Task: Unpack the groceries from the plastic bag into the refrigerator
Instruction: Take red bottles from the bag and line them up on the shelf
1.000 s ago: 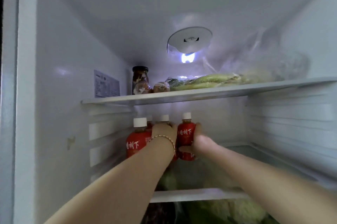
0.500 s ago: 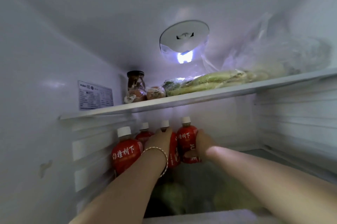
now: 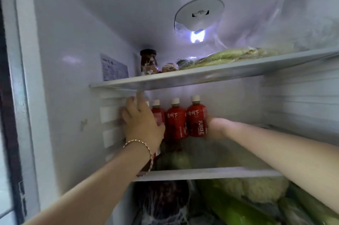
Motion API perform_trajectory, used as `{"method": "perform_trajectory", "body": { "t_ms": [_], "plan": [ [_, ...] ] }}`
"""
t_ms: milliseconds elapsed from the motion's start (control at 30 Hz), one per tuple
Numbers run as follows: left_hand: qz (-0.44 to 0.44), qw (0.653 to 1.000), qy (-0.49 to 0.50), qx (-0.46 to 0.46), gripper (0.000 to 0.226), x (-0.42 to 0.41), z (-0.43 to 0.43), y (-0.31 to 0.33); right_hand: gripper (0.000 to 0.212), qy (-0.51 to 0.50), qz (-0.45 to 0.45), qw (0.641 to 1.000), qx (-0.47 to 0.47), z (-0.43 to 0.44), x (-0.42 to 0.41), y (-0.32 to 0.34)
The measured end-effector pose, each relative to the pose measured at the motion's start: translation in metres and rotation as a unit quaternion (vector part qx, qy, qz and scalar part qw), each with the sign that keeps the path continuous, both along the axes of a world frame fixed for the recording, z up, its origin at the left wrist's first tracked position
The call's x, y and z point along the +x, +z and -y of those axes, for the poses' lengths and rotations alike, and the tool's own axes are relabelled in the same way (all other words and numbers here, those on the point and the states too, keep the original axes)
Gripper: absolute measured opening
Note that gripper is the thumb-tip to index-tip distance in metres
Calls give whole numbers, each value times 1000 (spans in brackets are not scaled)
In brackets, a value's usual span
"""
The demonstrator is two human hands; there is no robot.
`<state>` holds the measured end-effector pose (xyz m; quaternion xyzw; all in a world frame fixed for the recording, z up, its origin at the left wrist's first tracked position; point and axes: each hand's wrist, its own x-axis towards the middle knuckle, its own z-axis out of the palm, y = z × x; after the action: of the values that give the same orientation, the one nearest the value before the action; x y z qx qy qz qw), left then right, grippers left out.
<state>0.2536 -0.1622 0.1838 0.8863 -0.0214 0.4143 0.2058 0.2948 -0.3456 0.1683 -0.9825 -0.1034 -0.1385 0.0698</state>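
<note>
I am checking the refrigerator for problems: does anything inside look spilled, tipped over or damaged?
Nothing is spilled or tipped. The juice bottles stand upright in a row; the left hand and the right hand each grip an end one. The only odd thing is a small scuff on the left wall.

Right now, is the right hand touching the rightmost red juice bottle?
Touching: in the head view the right hand grips the rightmost red bottle, with no gap between them.
</note>
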Motion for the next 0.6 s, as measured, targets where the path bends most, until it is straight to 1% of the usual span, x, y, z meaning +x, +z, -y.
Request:
{"method": "perform_trajectory", "body": {
  "t_ms": [33,67,100,133,167,233,267,300,333,367,400,433,467,533,600],
  "plan": [
    [-32,998,-15,-47,91,-3,-5,-3,33,17,11,998,-55,2,-5,-2],
    [-49,997,-22,-52,90,-5,-7,-6,31,-10,-43,997,67,-12,-10,1],
    [-58,998,-14,-27,88,-5,-8,-6,31,21,-73,975,208,-19,-19,5],
    [-64,998,-3,-4,88,-4,-9,-5,39,48,-60,971,227,-23,-27,7],
    [-65,998,7,4,86,-2,-9,-2,51,86,-39,979,181,-23,-26,9],
    [-60,998,-17,-13,81,-1,-5,5,73,104,-60,979,165,-25,-26,6],
    [-50,997,-51,-26,77,0,-3,7,74,121,-67,975,172,-25,-27,5],
    [-44,994,-95,-35,74,-1,1,9,65,142,-70,967,198,-23,-32,6],
    [-44,988,-142,-48,71,-2,5,10,52,172,-77,957,221,-22,-37,6],
    [-50,978,-190,-73,68,-4,9,9,45,200,-80,945,247,-17,-39,6],
    [-62,963,-237,-110,63,-7,15,9,46,223,-79,933,273,-13,-43,6],
    [-73,945,-285,-144,59,-9,22,7,51,236,-71,922,297,-8,-45,6],
    [-85,927,-331,-156,55,-12,30,6,57,241,-63,915,317,-2,-50,7],
    [-110,903,-395,-130,55,-13,47,5,63,221,-47,915,334,15,-56,9],
    [-149,888,-425,-94,60,-7,61,7,63,187,-51,923,332,33,-64,12]
  ]
}}
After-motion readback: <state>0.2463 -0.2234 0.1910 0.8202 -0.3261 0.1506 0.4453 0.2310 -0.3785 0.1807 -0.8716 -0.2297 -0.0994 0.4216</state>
